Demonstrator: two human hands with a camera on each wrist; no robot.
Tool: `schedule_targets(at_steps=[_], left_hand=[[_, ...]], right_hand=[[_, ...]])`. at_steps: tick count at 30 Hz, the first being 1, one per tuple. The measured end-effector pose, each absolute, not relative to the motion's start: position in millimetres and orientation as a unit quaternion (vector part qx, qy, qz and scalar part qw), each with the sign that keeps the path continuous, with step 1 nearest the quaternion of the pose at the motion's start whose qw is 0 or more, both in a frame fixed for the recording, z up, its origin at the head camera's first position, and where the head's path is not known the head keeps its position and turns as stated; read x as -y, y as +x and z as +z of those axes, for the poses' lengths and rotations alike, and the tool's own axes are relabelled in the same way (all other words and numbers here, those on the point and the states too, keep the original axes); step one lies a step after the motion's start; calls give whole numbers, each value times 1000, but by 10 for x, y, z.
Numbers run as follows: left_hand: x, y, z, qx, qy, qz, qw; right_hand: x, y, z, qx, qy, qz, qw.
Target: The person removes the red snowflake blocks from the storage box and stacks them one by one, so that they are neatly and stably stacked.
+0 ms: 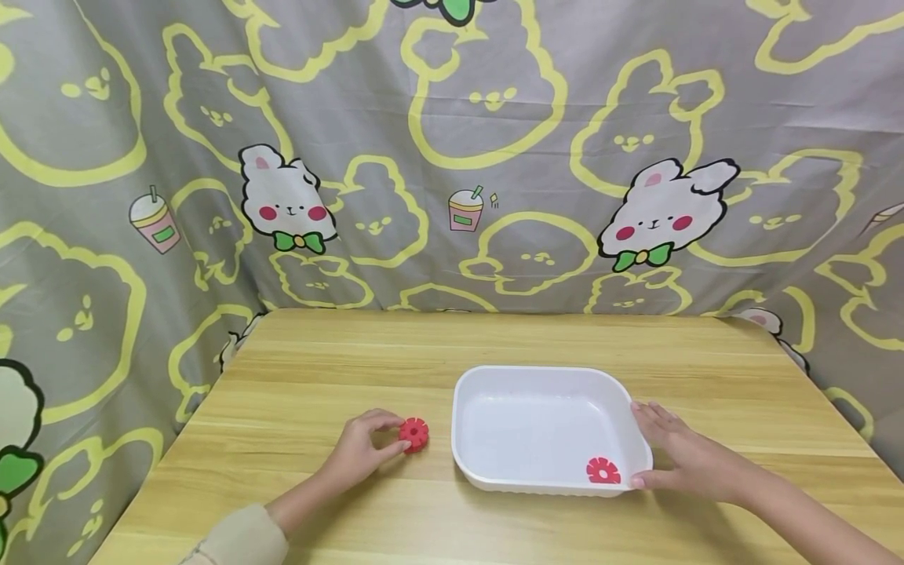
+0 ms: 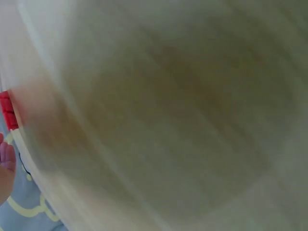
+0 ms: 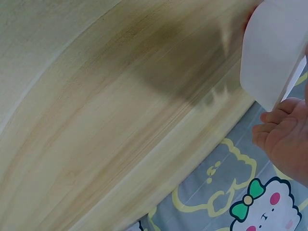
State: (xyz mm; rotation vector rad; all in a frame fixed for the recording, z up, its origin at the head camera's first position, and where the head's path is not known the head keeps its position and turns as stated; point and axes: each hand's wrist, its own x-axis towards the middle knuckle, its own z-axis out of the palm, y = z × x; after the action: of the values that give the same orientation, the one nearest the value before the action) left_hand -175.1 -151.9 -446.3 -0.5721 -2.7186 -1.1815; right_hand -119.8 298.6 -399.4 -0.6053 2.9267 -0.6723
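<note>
On the left part of the wooden table, my left hand (image 1: 363, 447) pinches a red notched disc (image 1: 413, 435) with a hole in its centre, between thumb and fingers. Its ridged red edge (image 2: 8, 111) shows at the border of the left wrist view, and dark lines cross it. To the right stands a white plastic basin (image 1: 462, 463). A second red notched disc (image 1: 603, 471) lies inside it, in the near right corner, partly hidden by the front wall. My right hand (image 1: 695, 459) holds the basin's right end, thumb at the near corner and fingers along the side.
The light wooden table (image 1: 339, 357) reaches back to a grey curtain (image 1: 381, 102) printed with yellow outlines and white rabbits. The curtain also hangs along the left and right sides. Bare wood (image 3: 96, 139) and the table's edge fill much of the right wrist view.
</note>
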Motion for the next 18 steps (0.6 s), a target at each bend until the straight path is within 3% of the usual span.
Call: schedule_targets(at_steps=[18], left_hand=[[1498, -1727, -4600, 903, -172, -385, 87]], right_hand=[[-2985, -1194, -3990, -957, -199, -210, 32]])
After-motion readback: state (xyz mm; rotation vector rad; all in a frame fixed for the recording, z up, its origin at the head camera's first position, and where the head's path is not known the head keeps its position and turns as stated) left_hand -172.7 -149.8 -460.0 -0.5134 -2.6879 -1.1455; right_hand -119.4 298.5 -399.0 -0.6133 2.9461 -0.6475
